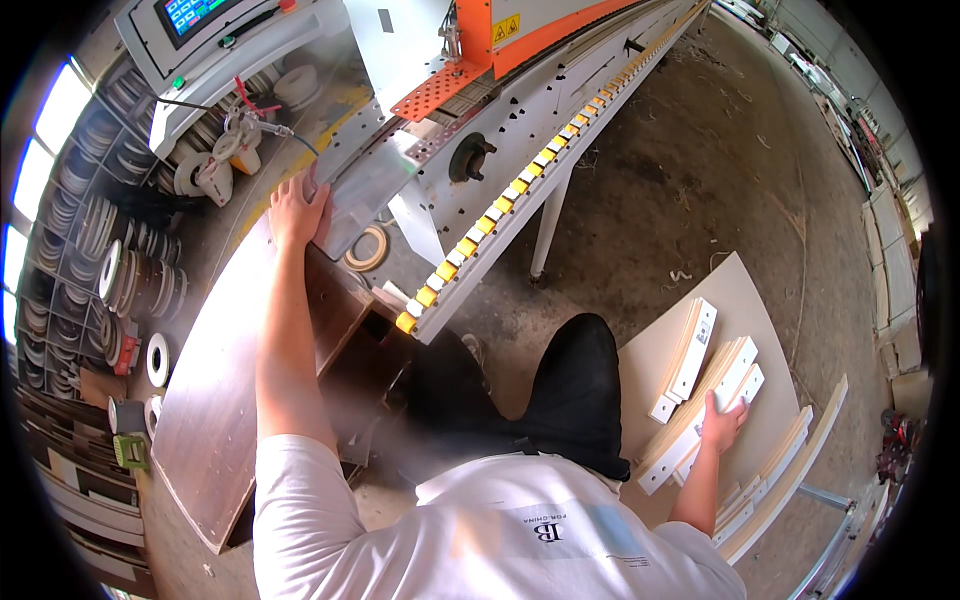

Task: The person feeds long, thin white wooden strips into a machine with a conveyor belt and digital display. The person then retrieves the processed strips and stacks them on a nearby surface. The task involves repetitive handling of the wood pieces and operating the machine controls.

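Note:
My left hand [298, 212] rests at the far corner of a brown wooden tabletop [215, 390], fingers stretched forward and thumb apart. A narrow reddish-brown edge shows beside the thumb; whether it is a separate piece I cannot tell. Next to this hand is a clear plastic guard [372, 190] on the machine. Low on the right, my right hand [722, 424] is closed around pale wooden strips [705, 415] with white faces and small holes, its fingers over their outer side. They lie on a beige board [735, 290]. Another bundle of curved strips [686, 360] lies to their left.
An orange and white machine [600, 40] stands ahead, with a control screen [195, 15] at upper left. Its long rail of yellow and white rollers [465, 247] slants toward me. Racks of banding rolls [90, 220] line the left. More strips [770, 470] lie at right.

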The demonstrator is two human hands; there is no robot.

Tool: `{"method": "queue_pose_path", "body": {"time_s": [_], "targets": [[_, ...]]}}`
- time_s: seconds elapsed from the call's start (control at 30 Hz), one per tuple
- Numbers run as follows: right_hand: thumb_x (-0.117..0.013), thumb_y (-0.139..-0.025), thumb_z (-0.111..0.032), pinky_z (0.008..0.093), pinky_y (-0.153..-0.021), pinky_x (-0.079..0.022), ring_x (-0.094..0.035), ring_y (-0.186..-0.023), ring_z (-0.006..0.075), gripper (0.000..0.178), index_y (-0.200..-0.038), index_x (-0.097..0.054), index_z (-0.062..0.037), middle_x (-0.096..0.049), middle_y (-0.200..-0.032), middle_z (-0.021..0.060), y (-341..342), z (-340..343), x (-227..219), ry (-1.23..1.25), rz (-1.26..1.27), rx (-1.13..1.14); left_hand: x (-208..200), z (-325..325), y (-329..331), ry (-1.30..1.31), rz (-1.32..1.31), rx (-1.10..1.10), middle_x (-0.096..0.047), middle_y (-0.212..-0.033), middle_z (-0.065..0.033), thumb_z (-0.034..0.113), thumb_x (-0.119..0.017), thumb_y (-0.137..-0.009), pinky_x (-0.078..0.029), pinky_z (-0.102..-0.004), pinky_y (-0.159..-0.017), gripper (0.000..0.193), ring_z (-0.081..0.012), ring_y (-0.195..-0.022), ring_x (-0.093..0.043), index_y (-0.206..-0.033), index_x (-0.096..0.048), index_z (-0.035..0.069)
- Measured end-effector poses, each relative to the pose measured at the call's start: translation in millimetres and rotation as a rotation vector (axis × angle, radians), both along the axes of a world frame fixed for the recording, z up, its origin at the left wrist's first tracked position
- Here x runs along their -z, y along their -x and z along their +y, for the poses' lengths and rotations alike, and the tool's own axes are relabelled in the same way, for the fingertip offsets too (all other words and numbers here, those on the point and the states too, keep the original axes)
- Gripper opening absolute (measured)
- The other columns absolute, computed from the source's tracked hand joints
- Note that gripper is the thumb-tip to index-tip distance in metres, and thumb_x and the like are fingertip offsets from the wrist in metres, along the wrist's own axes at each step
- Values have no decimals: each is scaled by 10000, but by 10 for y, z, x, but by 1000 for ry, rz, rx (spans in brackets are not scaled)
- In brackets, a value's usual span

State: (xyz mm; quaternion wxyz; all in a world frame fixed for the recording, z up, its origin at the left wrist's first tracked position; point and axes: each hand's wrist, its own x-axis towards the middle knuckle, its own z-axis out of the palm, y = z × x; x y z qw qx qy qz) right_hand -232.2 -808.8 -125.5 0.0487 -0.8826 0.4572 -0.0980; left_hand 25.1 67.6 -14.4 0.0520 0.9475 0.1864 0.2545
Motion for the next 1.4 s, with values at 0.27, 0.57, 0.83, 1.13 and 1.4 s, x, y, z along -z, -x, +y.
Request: {"method": "queue_pose_path", "body": {"time_s": [0.27, 0.57, 0.83, 1.13, 1.4], "targets": [[-753, -844, -701, 523, -1151, -479, -481, -1490, 357, 1030, -1630, -394, -139, -351, -1721, 93, 15, -9, 0, 9, 1, -4, -13, -9, 7, 7, 5, 0, -612, -1501, -127, 582, -658, -967, -461, -486, -1132, 658, -401, -1366, -558, -1484, -608, 177], [-755, -849, -692, 522, -1150, -479, -486, -1483, 360, 1016, -1624, -406, -135, -362, -1715, 85, 8, 18, -2, 7, -13, -9, 29, 29, -7, -15, -12, 5, -621, -1492, -128, 580, -658, -966, -461, -482, -1133, 664, -399, -1367, -556, -1488, -605, 174], [-748, -848, -702, 530, -1145, -481, -496, -1471, 369, 1016, -1623, -410, -140, -365, -1713, 84, 16, 4, 7, 16, -16, -14, 21, 16, -5, -15, -17, 10, -624, -1484, -136, 576, -658, -966, -462, -477, -1133, 658, -397, -1359, -562, -1481, -609, 168], [-748, -846, -708, 528, -1150, -478, -484, -1482, 369, 1022, -1626, -406, -143, -357, -1715, 93, 6, 14, 4, -5, -15, -9, 21, -4, 2, -111, -57, 3, -585, -1532, -126, 565, -642, -971, -358, -485, -1214, 653, -368, -1449, -485, -1491, -594, 173], [-744, -850, -711, 520, -1165, -466, -469, -1497, 361, 1023, -1625, -404, -137, -349, -1719, 108, 15, -34, 24, 8, -11, -7, -55, -79, 40, -27, -45, 54, -601, -1503, -135, 496, -623, -1002, -337, -485, -1223, 566, -371, -1448, -476, -1458, -612, 161]]}}
